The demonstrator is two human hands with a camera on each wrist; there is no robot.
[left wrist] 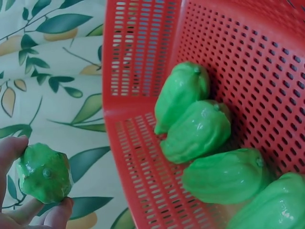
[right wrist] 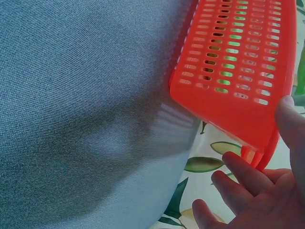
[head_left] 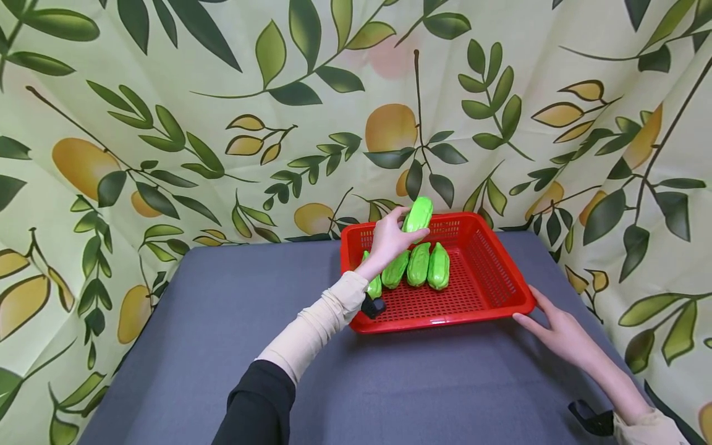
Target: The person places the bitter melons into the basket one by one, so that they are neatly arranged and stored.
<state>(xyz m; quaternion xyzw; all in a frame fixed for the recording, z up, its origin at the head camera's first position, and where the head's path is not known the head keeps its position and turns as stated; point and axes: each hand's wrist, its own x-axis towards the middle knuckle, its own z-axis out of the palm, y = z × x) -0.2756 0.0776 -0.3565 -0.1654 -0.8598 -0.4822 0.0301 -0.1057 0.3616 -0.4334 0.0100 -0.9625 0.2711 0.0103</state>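
My left hand (head_left: 387,238) pinches a bright green, ridged gourd (head_left: 419,214) between thumb and fingers, above the far left part of the red plastic basket (head_left: 445,320). In the left wrist view this held gourd (left wrist: 45,172) shows its lobed end with a small nub. Several similar gourds (head_left: 418,264) lie side by side in the basket's left half, partly hidden by my left wrist. My right hand (head_left: 562,330) holds the basket's near right corner, its thumb (right wrist: 286,112) at the rim and the other fingers (right wrist: 248,174) spread round the corner.
The basket stands at the back right of a table with a grey-blue cloth (head_left: 222,321). A leaf-patterned curtain (head_left: 311,154) hangs behind the table and along both sides. Dark straps (head_left: 591,419) show at the wrists.
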